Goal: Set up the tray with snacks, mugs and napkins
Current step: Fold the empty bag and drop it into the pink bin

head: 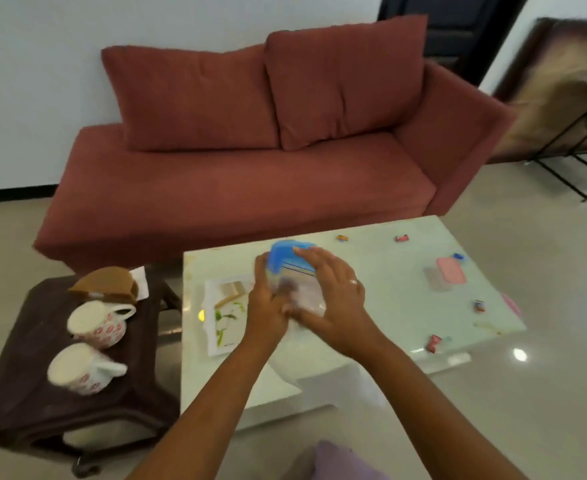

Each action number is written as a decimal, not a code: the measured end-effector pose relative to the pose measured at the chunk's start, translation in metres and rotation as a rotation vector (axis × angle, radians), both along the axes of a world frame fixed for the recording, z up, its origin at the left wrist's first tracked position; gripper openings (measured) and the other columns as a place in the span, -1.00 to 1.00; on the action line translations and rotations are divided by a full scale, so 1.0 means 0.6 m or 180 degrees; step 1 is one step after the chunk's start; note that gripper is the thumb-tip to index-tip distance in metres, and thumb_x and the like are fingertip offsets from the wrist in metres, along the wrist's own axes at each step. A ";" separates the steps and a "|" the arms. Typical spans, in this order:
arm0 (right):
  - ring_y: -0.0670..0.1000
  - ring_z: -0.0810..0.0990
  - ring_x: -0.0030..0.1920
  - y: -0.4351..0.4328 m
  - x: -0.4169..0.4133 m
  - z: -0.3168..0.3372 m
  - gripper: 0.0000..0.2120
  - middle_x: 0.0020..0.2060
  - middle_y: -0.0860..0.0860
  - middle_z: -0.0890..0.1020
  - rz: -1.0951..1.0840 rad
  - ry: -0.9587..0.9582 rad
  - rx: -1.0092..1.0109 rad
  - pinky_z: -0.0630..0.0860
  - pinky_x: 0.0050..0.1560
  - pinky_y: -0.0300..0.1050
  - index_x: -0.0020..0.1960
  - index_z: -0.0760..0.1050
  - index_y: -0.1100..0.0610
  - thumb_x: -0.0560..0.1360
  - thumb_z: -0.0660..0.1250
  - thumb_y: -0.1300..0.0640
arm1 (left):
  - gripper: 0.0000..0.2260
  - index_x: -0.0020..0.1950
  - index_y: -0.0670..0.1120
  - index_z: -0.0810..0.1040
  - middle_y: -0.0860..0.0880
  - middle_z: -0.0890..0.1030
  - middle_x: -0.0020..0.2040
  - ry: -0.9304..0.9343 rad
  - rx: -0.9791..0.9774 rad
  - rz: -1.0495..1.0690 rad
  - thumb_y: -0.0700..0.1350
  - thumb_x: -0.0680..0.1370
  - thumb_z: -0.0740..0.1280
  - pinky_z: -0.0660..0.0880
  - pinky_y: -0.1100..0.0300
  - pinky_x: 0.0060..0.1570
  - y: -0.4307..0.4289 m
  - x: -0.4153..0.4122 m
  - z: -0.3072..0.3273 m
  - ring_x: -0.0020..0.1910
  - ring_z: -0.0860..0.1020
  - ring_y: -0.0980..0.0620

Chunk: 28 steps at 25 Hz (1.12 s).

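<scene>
Over the table, head view: both forearms reach forward from the lower edge and meet above the pale glossy table (382,271).
Left hand (266,303): fingers pointed away, palm turned inward, pressed against the left side of the clear container (299,289); thumb near the blue lid (287,256).
Right hand (333,289): palm down and spread over the container's top and right side, fingertips (300,251) touching the lid's edge, a ring on one finger.
Grip: both hands clamped on the container, held between the palms; blurred, contents unreadable.
Container's place: over the table, just right of the white tray (228,317) with a leaf print, overlapping its right edge.
Mugs: two white mugs with red pattern, nearer mug (77,370) and farther mug (96,323), on the dark-draped side table (15,393), left of the tray.
Napkin holder (106,284): brown, behind the mugs, white napkin showing beside it.
Snacks: small wrapped pieces scattered on the table's right part, e.g. a red one (434,342) at the near edge.
Second container (446,273): pink lid, far right of the table.
Background: red sofa (250,161).
</scene>
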State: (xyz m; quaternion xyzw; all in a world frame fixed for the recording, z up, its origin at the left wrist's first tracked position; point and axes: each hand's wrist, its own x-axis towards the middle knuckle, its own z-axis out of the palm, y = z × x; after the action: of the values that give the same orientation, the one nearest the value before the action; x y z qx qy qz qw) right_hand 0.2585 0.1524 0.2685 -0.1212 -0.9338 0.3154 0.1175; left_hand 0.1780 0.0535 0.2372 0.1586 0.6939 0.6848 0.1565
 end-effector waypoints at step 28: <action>0.05 0.66 -0.02 0.517 0.422 -0.108 -0.75 -0.06 0.08 0.68 -0.2165 -0.0412 -0.3626 0.61 0.02 0.03 -0.08 0.59 -0.03 0.42 0.29 -0.18 | -0.36 0.21 0.18 0.33 0.02 0.48 0.16 -0.2257 -0.0586 -0.0206 0.18 0.22 0.52 0.56 0.19 -0.27 0.589 0.476 -0.042 -0.06 0.52 0.06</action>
State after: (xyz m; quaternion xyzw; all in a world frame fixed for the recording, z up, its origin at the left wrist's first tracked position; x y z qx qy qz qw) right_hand 0.5116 0.4626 0.2034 -0.4708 -0.5362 0.6969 0.0718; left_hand 0.4637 0.4070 0.2117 -0.0815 0.6499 0.6266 0.4224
